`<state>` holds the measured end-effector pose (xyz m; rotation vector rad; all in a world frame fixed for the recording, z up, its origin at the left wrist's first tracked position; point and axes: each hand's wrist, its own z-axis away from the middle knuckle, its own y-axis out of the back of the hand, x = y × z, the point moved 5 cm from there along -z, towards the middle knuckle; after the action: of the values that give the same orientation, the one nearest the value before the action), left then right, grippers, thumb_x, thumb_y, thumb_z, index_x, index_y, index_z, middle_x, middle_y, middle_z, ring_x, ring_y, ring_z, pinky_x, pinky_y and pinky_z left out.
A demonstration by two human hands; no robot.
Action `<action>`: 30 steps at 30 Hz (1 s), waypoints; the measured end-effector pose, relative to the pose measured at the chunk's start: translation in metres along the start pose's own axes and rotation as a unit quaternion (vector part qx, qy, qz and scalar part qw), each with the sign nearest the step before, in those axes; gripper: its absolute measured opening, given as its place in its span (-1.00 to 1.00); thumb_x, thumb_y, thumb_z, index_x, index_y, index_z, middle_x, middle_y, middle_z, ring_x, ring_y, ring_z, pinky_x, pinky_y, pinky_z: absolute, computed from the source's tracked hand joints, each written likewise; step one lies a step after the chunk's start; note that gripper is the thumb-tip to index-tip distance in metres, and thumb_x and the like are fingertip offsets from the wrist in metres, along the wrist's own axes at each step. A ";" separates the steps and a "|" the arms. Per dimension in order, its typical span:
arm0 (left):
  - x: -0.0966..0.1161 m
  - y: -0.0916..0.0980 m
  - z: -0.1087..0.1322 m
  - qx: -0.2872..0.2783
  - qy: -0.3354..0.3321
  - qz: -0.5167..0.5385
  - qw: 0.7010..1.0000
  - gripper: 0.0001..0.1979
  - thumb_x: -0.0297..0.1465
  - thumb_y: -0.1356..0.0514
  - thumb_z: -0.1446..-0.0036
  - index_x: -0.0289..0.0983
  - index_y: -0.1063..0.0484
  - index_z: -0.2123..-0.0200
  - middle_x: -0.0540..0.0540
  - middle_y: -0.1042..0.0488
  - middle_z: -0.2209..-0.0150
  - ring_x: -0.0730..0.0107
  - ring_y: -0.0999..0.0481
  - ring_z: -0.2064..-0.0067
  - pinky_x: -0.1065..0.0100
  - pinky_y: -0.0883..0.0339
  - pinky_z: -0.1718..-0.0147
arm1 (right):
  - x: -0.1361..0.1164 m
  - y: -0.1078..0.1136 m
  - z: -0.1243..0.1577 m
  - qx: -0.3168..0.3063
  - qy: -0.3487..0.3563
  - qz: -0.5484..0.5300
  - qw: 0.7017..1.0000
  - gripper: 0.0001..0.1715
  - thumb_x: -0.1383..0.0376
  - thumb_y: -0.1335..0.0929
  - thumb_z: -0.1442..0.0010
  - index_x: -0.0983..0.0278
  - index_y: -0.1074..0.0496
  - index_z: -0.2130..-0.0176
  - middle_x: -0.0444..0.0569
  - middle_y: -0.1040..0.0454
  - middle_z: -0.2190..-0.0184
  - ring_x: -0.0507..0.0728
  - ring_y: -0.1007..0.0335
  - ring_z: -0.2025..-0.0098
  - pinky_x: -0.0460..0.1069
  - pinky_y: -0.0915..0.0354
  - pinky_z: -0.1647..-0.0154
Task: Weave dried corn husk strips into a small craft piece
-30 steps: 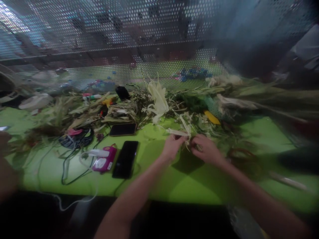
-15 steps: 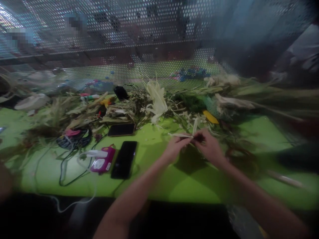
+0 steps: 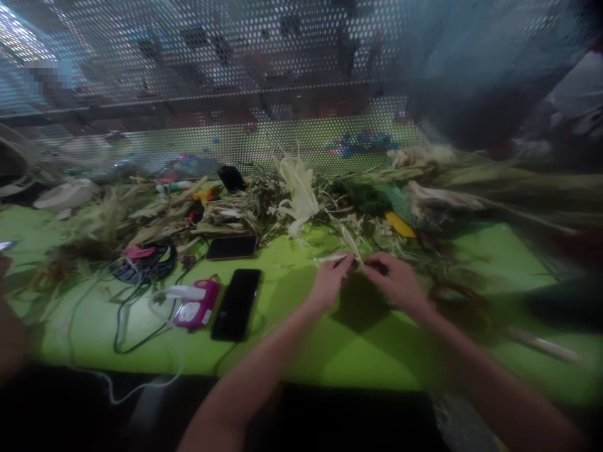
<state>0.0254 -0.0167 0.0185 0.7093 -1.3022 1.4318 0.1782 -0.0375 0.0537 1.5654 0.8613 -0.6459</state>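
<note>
The left hand (image 3: 330,282) is drawn in narrow, thumb against fingers, pinching a thin, pale husk strip (image 3: 330,258). The right hand (image 3: 396,279) is also bunched narrow, its fingertips at the lower end of an upright husk blade (image 3: 350,240) that rises between the 2 hands. Blur hides whether strip and blade are 1 piece. Both are held in front of the person, just over the green table (image 3: 325,358).

The husk looks dry, so I judge it very light, papery and a little stiff along its length, easy to fold across but apt to split along the grain. It should not be slippery. A soft pinch near the thicker end, with the fingers of both hands close together, should suit it better than a pull on the thin tip.

Beyond the hands stands a larger pale husk bundle (image 3: 298,191), amid a heap of dried leaves (image 3: 230,216). A yellow object (image 3: 400,224) lies to its right. Left of the hands are 1 black phone (image 3: 236,305) and a pink power strip (image 3: 200,306), side by side.
</note>
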 end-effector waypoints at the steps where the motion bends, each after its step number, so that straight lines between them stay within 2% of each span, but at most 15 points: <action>1: -0.001 0.000 0.000 -0.002 0.003 -0.007 1.000 -0.69 -0.15 -0.31 -0.01 -0.29 -0.53 0.31 -0.03 -0.51 0.40 0.49 -0.38 0.38 0.41 -0.23 0.32 | 0.001 -0.001 0.000 -0.003 0.000 0.005 1.000 -0.67 0.02 -0.37 -0.17 0.24 -0.47 0.32 -0.07 -0.47 0.43 0.11 -0.33 0.39 -0.03 -0.19 0.42; 4: -0.003 0.000 0.000 -0.015 0.007 -0.051 0.999 -0.67 -0.14 -0.29 -0.04 -0.28 -0.54 0.28 -0.03 -0.49 0.42 0.49 -0.36 0.38 0.43 -0.21 0.35 | 0.003 -0.003 0.000 -0.001 0.004 0.017 1.000 -0.68 0.05 -0.39 -0.14 0.24 -0.44 0.42 -0.09 -0.40 0.48 0.10 -0.29 0.41 -0.04 -0.15 0.43; 9: 0.000 0.001 0.000 -0.034 -0.024 -0.129 0.991 -0.63 -0.09 -0.26 -0.06 -0.27 -0.55 0.24 -0.05 -0.49 0.39 0.45 -0.36 0.37 0.42 -0.20 0.39 | 0.001 -0.001 0.000 0.012 0.003 -0.005 1.000 -0.83 0.19 -0.37 -0.12 0.23 -0.46 0.40 -0.09 -0.42 0.44 0.10 -0.31 0.38 -0.03 -0.18 0.37; 13: 0.013 0.002 0.000 -0.029 -0.106 -0.198 0.974 -0.72 -0.15 -0.23 -0.11 -0.23 -0.56 0.29 -0.08 -0.53 0.27 0.35 -0.43 0.21 0.36 -0.27 0.21 | -0.004 0.002 0.001 0.022 0.000 -0.015 1.000 -0.86 0.23 -0.36 -0.11 0.22 -0.46 0.42 -0.10 -0.39 0.46 0.11 -0.31 0.38 -0.03 -0.20 0.36; 16: 0.019 0.003 0.001 -0.023 -0.131 -0.234 0.963 -0.76 -0.20 -0.21 -0.15 -0.23 -0.57 0.31 -0.09 -0.53 0.27 0.33 -0.43 0.20 0.33 -0.25 0.15 | -0.004 0.004 0.002 0.026 -0.004 -0.022 0.999 -0.87 0.24 -0.35 -0.11 0.23 -0.46 0.43 -0.09 -0.40 0.46 0.11 -0.32 0.37 -0.02 -0.22 0.34; 23: 0.025 -0.002 0.007 -0.045 -0.136 -0.233 0.962 -0.79 -0.26 -0.22 -0.15 -0.19 -0.62 0.26 -0.09 -0.55 0.28 0.31 -0.44 0.23 0.31 -0.25 0.20 | -0.001 -0.001 0.001 -0.004 -0.028 -0.026 0.999 -0.74 0.09 -0.38 -0.14 0.23 -0.49 0.37 -0.10 -0.44 0.50 0.10 -0.31 0.45 -0.04 -0.19 0.45; 27: 0.020 -0.003 0.007 -0.040 -0.112 -0.216 0.969 -0.76 -0.21 -0.24 -0.12 -0.22 -0.63 0.30 -0.09 -0.56 0.34 0.32 -0.43 0.32 0.31 -0.25 0.30 | -0.005 0.003 0.002 0.039 -0.036 -0.051 0.997 -0.80 0.14 -0.40 -0.11 0.23 -0.51 0.39 -0.08 -0.49 0.46 0.12 -0.37 0.40 -0.03 -0.24 0.39; 30: 0.013 0.000 0.003 -0.049 -0.087 -0.189 0.977 -0.70 -0.15 -0.24 -0.11 -0.26 -0.62 0.30 -0.10 -0.57 0.34 0.32 -0.45 0.32 0.31 -0.27 0.30 | -0.007 0.007 0.003 0.062 -0.045 -0.061 0.995 -0.80 0.15 -0.40 -0.11 0.23 -0.53 0.37 -0.07 -0.50 0.44 0.12 -0.37 0.40 -0.02 -0.24 0.40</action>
<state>0.0212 -0.0160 0.0310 0.9749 -1.2782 1.0093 0.1803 -0.0420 0.0630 1.5896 0.8678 -0.8666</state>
